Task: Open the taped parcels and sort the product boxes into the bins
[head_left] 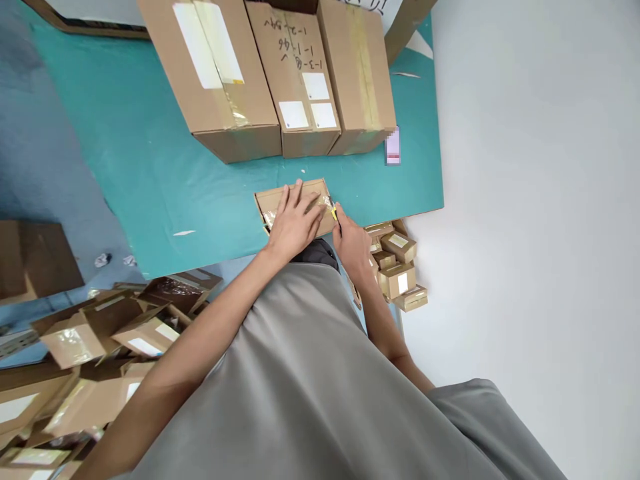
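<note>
A small flat cardboard box (313,189) lies at the front edge of the green table, with shiny clear tape along its top. My left hand (294,223) rests on it, fingers spread and laid flat across the lid. My right hand (351,243) is closed around a yellow and black utility knife (335,213). The knife's tip is at the box's right end, on or just by the tape; its exact contact is too small to tell.
Three large taped cartons (305,73) stand at the back of the green table (150,173). A small pinkish card (393,147) lies right of them. Opened boxes (90,333) pile up at lower left. Small sealed boxes (397,277) are stacked below the table's right end, beside a white wall (540,200).
</note>
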Demonstrator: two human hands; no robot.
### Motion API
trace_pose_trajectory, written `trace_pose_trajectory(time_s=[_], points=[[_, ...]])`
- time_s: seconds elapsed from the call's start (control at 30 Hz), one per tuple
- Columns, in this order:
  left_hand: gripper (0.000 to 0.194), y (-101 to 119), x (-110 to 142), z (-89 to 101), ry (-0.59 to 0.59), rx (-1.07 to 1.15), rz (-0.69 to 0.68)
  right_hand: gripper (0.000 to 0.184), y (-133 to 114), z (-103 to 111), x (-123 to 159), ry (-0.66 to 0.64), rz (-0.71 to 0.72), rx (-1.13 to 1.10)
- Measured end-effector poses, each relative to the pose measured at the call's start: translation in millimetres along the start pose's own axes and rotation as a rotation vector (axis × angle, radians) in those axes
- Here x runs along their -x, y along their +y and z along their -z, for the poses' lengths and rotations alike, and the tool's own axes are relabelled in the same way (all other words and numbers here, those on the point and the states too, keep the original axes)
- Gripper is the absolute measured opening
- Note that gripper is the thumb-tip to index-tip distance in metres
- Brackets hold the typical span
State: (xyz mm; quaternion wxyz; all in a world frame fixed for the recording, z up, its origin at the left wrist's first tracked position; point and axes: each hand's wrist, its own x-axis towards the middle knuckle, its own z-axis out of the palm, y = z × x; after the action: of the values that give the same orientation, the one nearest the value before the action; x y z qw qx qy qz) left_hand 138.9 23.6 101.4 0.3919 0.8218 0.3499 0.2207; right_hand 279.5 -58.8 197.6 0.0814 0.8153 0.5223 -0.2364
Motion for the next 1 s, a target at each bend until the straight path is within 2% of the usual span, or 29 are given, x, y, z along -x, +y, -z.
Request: trace_pose_trajectory(time_s=[0.17,0.37,0.5,0.7,0.83,0.9,1.0], points=[[0.046,1.2,3.2,1.6,-0.042,-0.100,-0.057,0.066,-28.4,10.7,-1.5,-0.075,-0.099,0.155],[0.060,1.4,6.8,1.1,-0.060,-0.093,-0.071,0.066,-44.6,25.0,-2.0,-0.117,-0.103,0.195],[0.055,3.0,6.7,0.5,-0.046,-0.086,-0.075,0.064,-39.6,30.0,5.5,-0.157,-0.114,0.246],[0.056,0.5,4.7,-0.4,-0.038,-0.102,-0.106,0.062,-35.9,23.8,-3.5,-0.150,-0.145,0.269],[0.062,-6.0,4.3,4.3,-0.041,-0.107,-0.122,0.061,-30.6,28.7,13.6,-0.159,-0.109,0.246],[0.066,-13.0,8.5,11.1,-0.030,-0.114,-0.126,0.060,-19.6,28.4,27.0,-0.123,-0.083,0.186],[0.069,-31.1,26.8,26.4,0.006,-0.119,-0.127,0.062,10.4,12.6,28.4,0.054,-0.096,0.007]])
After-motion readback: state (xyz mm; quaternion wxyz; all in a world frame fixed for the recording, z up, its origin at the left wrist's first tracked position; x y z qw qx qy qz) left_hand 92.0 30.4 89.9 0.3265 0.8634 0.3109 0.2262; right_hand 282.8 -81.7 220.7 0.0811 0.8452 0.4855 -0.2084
